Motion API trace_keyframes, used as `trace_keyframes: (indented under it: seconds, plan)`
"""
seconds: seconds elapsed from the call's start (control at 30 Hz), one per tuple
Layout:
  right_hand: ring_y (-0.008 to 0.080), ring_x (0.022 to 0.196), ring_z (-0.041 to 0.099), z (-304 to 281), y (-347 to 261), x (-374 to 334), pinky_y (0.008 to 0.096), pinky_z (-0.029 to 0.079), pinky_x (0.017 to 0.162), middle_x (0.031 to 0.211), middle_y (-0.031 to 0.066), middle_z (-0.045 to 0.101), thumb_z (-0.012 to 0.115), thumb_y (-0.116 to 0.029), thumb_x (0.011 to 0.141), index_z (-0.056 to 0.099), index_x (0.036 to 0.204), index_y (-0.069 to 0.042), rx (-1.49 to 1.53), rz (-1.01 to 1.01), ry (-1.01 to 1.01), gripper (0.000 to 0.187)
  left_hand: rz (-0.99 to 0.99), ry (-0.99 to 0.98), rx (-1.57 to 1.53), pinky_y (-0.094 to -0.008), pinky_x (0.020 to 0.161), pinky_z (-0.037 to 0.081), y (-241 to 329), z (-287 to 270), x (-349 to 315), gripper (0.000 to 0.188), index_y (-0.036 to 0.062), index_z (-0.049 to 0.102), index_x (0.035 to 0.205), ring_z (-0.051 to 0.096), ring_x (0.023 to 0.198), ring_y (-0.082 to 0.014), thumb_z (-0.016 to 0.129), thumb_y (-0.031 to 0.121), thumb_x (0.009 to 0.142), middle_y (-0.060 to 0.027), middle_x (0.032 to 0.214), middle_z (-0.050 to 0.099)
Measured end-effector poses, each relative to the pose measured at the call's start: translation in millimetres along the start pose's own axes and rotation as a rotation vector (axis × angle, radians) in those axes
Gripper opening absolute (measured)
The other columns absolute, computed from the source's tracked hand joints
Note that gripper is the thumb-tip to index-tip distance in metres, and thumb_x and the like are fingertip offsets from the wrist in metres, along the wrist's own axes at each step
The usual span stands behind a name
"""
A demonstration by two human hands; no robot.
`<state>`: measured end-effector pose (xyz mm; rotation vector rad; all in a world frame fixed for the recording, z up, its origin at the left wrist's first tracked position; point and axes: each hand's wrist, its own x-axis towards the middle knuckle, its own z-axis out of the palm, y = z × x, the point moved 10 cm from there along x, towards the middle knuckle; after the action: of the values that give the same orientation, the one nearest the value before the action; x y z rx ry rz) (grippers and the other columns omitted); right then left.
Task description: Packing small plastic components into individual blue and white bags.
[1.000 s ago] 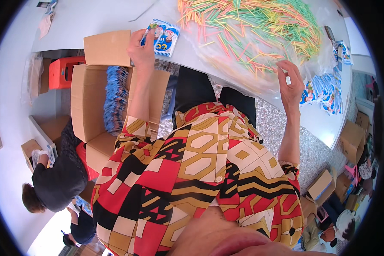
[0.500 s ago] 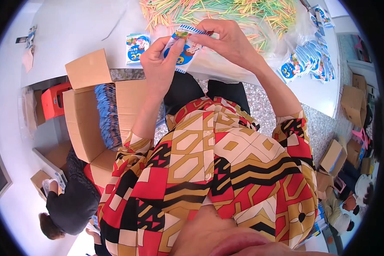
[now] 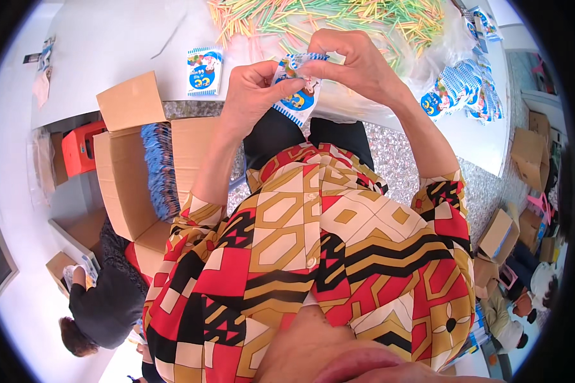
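Observation:
A small blue-and-white printed packet [image 3: 299, 101] hangs tilted between my two hands, over the near edge of the table. My left hand [image 3: 254, 94] pinches its left side, thumb lying across the front. At the packet's top edge, the fingers and thumb of my right hand [image 3: 354, 62] are closed on the clear plastic. Whether the top is sealed, I cannot tell. Another packet of the same kind [image 3: 204, 71] lies on the table just left of my left hand. Beyond my hands spreads a heap of thin pink, yellow and green sticks [image 3: 338, 19] on clear plastic.
Several overlapping blue-and-white packets [image 3: 469, 92] lie at the table's right. Below the table's left edge stands an open cardboard box [image 3: 118, 185] with packed blue packets [image 3: 160, 172] inside. A red plastic stool [image 3: 82, 150] is beside it. Other people work at lower left and right.
Both hands have shifted slightly to the right with the packet. The packet has turned and now hangs lower, with its clear top edge bunched at my right fingers.

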<state>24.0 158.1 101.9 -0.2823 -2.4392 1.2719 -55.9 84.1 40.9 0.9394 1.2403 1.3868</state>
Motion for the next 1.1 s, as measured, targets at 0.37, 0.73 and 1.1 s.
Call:
trace_keyframes:
  seconds: [0.37,0.73,1.1]
  plan:
    - [0.0109,0.071,0.053,-34.0,-50.5,-8.3,0.0238,0.042,0.063,0.092,0.0028,0.061,0.073,-0.005,0.072,0.063,0.09,-0.006,-0.105,-0.238,0.216,0.021,0.111,0.174,-0.044,-0.0159,0.051,0.042,7.6,0.4,-3.8,0.01,-0.0018,0.065,0.079,0.056,0.06,-0.0026,0.071,0.006,0.078,-0.0038,0.073,0.066]
    - [0.0146,0.076,0.059,-22.9,-63.3,-17.7,0.0245,0.046,0.058,0.097,0.0059,0.062,0.072,-0.005,0.071,0.063,0.093,-0.006,-0.361,-0.148,0.235,0.024,0.338,0.207,0.059,-0.017,0.05,0.04,18.6,-7.0,-6.8,0.018,0.0031,0.058,0.068,0.052,0.059,-0.0012,0.075,0.004,0.074,0.0009,0.064,0.06]
    - [0.0111,0.068,0.058,-20.5,-55.6,-23.2,0.0223,0.045,0.054,0.089,0.0052,0.064,0.071,-0.002,0.074,0.062,0.088,-0.006,-0.304,-0.159,0.271,0.017,0.449,0.37,0.246,-0.0182,0.05,0.036,28.6,-13.8,-17.4,0.019,0.0023,0.058,0.068,0.047,0.057,-0.0021,0.077,0.004,0.071,0.0024,0.063,0.055]
